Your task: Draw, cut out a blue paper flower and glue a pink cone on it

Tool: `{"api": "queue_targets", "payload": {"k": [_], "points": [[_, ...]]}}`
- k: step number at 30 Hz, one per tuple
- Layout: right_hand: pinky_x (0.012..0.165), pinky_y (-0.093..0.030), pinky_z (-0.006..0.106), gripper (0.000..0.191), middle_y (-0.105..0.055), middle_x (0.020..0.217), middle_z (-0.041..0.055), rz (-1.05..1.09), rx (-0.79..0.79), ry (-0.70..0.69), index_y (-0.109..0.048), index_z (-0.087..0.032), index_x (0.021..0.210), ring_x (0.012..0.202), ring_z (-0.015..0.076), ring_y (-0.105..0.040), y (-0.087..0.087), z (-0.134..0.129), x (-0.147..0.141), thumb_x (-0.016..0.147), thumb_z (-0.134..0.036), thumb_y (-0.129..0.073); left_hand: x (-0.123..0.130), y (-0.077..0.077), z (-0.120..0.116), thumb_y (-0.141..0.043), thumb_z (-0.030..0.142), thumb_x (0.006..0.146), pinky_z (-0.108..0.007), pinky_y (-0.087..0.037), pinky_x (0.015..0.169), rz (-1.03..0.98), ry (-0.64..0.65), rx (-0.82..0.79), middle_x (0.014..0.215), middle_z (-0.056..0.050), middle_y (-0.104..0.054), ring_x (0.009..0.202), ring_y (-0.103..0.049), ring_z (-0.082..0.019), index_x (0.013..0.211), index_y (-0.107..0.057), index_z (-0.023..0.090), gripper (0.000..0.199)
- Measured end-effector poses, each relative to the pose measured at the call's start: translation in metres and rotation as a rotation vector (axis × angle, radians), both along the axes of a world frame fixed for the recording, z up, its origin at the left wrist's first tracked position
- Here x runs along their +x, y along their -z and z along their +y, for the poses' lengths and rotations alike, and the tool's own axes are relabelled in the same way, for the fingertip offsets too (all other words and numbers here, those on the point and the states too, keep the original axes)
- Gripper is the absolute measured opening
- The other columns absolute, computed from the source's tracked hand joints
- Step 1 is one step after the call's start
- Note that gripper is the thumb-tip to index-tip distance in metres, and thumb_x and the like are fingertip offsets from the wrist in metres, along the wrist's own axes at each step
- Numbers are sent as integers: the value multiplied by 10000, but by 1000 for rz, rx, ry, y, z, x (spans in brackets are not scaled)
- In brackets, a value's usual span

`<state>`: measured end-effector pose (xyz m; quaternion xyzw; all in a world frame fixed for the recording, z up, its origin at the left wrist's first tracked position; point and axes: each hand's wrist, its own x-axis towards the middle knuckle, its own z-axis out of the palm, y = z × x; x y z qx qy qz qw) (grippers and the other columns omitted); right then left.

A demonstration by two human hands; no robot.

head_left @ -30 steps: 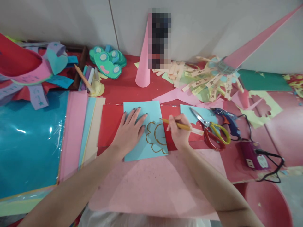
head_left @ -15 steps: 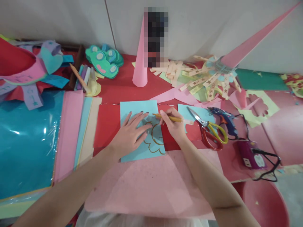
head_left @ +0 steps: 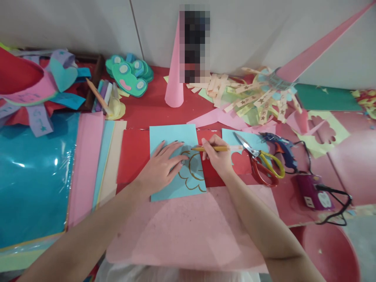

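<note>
A light-blue sheet of paper (head_left: 173, 133) lies on red paper (head_left: 133, 145), with a brown scalloped outline drawn on its right half. My left hand (head_left: 161, 166) rests on the sheet, fingers spread and pressing it down. In my right hand (head_left: 217, 156) is a yellow-brown pen (head_left: 216, 149), gripped between thumb and fingers. Its tip is over the sheet just above the drawn curves; whether it touches the paper I cannot tell. Right of that hand, scissors (head_left: 260, 156) with one red and one yellow handle lie partly open on another light-blue piece of paper (head_left: 230, 137).
A glue gun (head_left: 283, 150) and a purple power box (head_left: 313, 192) with a black cable lie at the right. Pink cones (head_left: 174, 86), green paper cut-outs (head_left: 129, 78) and paper strips (head_left: 219, 90) line the back. Stacked coloured sheets (head_left: 88, 164) fill the left. A pink stool (head_left: 329, 250) stands below right.
The pen tip has shifted slightly down and to the right with my right hand. My left hand stays flat on the blue sheet, its fingers a little lower.
</note>
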<state>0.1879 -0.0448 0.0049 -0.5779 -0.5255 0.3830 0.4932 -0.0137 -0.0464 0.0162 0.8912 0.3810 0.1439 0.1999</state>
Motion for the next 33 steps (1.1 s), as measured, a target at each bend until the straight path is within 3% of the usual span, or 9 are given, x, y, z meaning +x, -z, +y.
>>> {"api": "queue_targets", "payload": {"k": [8,13,33], "points": [[523,-476,261,391,-478,389,-82,-36,-9,0,-362,-232,579,360,85,-451,0,-1,1,847,-431,-567,0,0,0,-349,221,949,-504,-213,1150,-6,-5,-9,1402,-74,-474,1331,-398,-212,1102,-615,220,307],[464,-413,242,376,-522,417,-61,-71,-11,-7,-389,-224,584,378,88,-466,3,-1,2,854,-413,-570,0,0,0,-356,220,948,-501,-210,1151,-3,-4,-15,1403,-75,-472,1336,-390,-216,1100,-618,218,303],[528,-479,275,377,-496,392,-77,0,-22,-42,-388,-232,582,368,98,-479,6,1,2,835,-435,-581,1,-1,0,-333,223,950,-511,-219,1146,0,-1,-7,1395,-80,-483,1331,-399,-215,1098,-621,218,324]]}}
